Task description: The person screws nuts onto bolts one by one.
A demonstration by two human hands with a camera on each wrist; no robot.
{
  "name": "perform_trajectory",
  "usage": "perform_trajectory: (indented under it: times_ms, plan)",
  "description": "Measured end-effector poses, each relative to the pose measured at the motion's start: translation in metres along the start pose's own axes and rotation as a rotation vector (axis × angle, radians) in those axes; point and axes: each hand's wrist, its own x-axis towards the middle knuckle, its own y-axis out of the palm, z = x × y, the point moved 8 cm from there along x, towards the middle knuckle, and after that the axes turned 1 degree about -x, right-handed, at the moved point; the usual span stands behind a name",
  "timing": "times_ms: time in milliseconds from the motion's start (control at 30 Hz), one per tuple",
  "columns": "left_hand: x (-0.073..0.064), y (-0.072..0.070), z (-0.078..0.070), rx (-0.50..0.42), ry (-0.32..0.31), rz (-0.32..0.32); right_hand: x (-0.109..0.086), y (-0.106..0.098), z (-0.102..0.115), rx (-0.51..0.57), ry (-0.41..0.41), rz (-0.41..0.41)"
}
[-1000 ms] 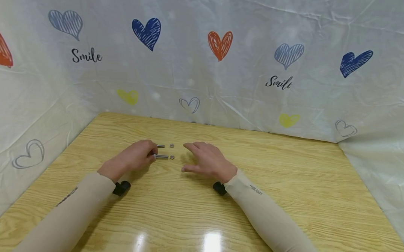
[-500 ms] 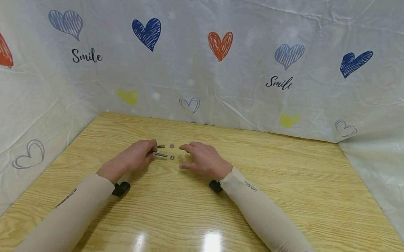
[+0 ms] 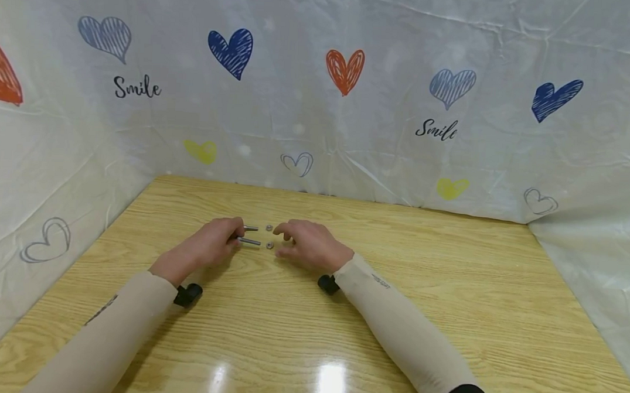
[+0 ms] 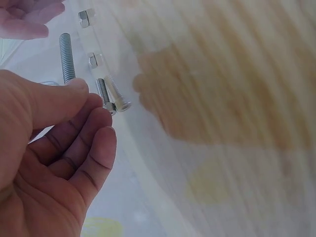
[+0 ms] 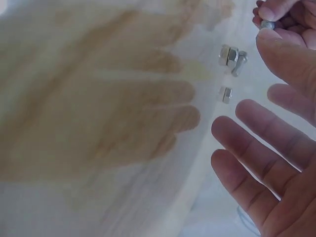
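Bolt (image 3: 249, 241) pinched in left hand (image 3: 215, 241), long axis crosswise, tip (image 4: 65, 37) rightward; right hand (image 3: 313, 246) spread.

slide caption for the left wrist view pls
Left hand pinching one bolt, with another bolt and two nuts lying nearby.

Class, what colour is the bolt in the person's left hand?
The bolt is silvery grey; it shows best in the left wrist view.
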Motion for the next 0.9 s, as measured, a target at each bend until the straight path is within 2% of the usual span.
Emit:
perform_trajectory:
  times_ms: [200, 467, 900]
  plan:
    - [0.000, -0.001, 0.000, 0.000, 0.009, -0.004, 0.010, -0.001, 0.002, 0.048, -0.029, 0.012]
    - [-0.002, -0.003, 0.000, 0.000, 0.023, -0.012, 0.023, 0.003, -0.001, 0.108, -0.012, 0.087]
    - [-0.003, -0.003, 0.001, -0.011, 0.024, -0.010, 0.033, 0.008, 0.001, 0.112, -0.022, 0.147]
